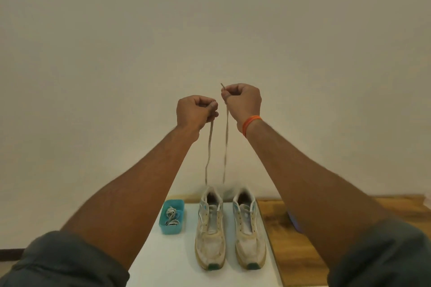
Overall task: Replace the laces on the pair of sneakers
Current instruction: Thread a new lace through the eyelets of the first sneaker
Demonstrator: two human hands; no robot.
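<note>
On the white bench, both sneakers look unlaced; the right one waits. My left hand and right hand pinch one lace high above the left sneaker; more laces fill the blue tub at left.

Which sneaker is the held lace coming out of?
The sneaker nearer the blue tub, the left one of the pair. Both lace strands drop to its collar; the other sneaker has bare eyelets.

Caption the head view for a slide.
Both hands hold a lace high above two sneakers.
</note>
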